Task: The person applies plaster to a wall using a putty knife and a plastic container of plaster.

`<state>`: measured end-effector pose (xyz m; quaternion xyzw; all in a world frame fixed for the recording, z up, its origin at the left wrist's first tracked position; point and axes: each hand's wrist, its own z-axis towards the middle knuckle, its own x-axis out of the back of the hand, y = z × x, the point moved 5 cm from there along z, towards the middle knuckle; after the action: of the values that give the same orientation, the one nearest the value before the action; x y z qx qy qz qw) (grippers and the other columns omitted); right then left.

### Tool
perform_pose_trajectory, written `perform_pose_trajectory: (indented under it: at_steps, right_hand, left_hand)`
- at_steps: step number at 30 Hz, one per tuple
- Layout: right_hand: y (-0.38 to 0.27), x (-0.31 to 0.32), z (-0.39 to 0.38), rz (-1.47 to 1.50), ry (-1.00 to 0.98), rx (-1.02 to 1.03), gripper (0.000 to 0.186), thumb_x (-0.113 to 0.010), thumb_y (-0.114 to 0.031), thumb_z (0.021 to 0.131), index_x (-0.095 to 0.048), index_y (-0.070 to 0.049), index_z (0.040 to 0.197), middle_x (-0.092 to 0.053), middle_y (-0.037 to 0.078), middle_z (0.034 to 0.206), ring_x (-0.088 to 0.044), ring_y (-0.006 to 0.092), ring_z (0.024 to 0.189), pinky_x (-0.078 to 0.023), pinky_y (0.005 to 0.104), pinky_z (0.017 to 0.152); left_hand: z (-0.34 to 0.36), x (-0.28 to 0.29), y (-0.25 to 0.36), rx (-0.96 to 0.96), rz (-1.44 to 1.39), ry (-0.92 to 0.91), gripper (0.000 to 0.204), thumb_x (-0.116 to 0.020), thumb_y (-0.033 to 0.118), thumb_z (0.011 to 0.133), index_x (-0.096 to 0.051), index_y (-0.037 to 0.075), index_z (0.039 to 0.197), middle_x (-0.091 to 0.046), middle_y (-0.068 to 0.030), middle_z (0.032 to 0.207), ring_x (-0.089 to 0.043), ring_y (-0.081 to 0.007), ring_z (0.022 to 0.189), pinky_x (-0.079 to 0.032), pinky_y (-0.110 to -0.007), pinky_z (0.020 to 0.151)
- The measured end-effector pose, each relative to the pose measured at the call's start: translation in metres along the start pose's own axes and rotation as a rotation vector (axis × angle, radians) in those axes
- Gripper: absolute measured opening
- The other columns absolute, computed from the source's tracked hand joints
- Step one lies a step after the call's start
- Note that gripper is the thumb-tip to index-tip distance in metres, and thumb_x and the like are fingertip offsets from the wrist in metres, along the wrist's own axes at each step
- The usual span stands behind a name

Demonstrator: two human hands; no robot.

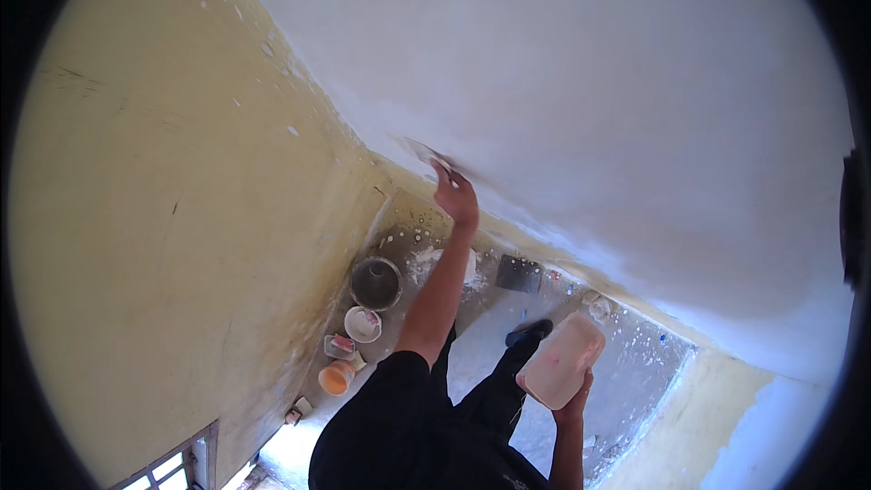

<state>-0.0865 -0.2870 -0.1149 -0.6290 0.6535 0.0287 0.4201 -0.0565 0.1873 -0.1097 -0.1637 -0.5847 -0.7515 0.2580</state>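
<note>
A wall coated white (617, 82) fills the upper right, cloudy grey in places; a yellow wall (181, 172) with scattered white flecks stands at the left and meets it in a corner. Below them is a grey floor (494, 318), spattered with white. The person's dark clothing (390, 436) takes up the lower middle; a pale mark low on its front is too small to tell as writing. At the lower left is a barred frame (186, 463) with bright light through it.

A pale, pinkish rectangular tray (562, 358) is in the right hand (573, 404), over the floor and apart from the walls; its fingers grip the lower right edge, partly hidden by the tray. A dark round bucket (376, 283) stands near the foot of the yellow wall, with a white bucket (363, 324), a small rectangular container with something red in it (339, 346) and an orange bucket (336, 378) lined up beside it. A dark square sheet (518, 274) lies near the white wall's foot, and a dark shoe (529, 333) shows near the tray. The left hand (460, 202) reaches up close to the corner, its fingers pinching a thin spreading blade (424, 152) that lies against the white wall.
</note>
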Motion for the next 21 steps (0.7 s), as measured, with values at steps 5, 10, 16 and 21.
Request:
perform_pose_trajectory:
  at_steps: [5, 10, 16, 21]
  right_hand:
    - [0.000, -0.016, 0.002, -0.114, 0.081, 0.074, 0.061, -0.038, -0.053, 0.094, -0.035, -0.010, 0.138, -0.049, 0.010, 0.126, -0.053, 0.0270, 0.115, -0.047, 0.0428, 0.094]
    - [0.001, -0.045, 0.003, 0.005, 0.059, 0.006, 0.052, -0.036, -0.046, 0.098, -0.040, -0.007, 0.133, -0.054, 0.009, 0.119, -0.059, 0.0235, 0.107, -0.054, 0.0383, 0.086]
    - [0.022, -0.016, 0.011, -0.161, 0.082, 0.028, 0.067, -0.035, -0.059, 0.091, -0.034, -0.014, 0.141, -0.050, 0.010, 0.130, -0.053, 0.0291, 0.117, -0.045, 0.0460, 0.098]
    - [0.031, -0.021, 0.004, -0.077, 0.061, -0.040, 0.066, -0.037, -0.058, 0.092, -0.033, -0.013, 0.141, -0.050, 0.011, 0.130, -0.053, 0.0292, 0.117, -0.045, 0.0456, 0.098]
  left_hand:
    - [-0.071, 0.015, -0.070, -0.311, -0.056, -0.267, 0.042, -0.046, -0.003, 0.086, -0.054, -0.002, 0.128, -0.065, -0.0261, 0.099, -0.067, -0.0359, 0.088, -0.052, -0.041, 0.070]
    - [-0.042, -0.006, -0.214, 0.095, -0.022, -0.224, 0.018, -0.052, 0.002, 0.085, -0.066, -0.004, 0.093, -0.066, -0.0184, 0.073, -0.065, -0.0324, 0.065, -0.051, -0.037, 0.063]
    - [-0.029, -0.102, -0.289, 1.095, -0.814, -0.436, 0.009, -0.055, 0.003, 0.083, -0.058, 0.001, 0.091, -0.061, -0.0090, 0.083, -0.063, -0.0212, 0.074, -0.052, -0.034, 0.058]
    - [-0.017, -0.090, -0.252, 0.957, -0.905, -0.542, 0.014, -0.054, 0.002, 0.084, -0.056, 0.003, 0.098, -0.060, -0.0095, 0.092, -0.063, -0.0209, 0.081, -0.055, -0.033, 0.064]
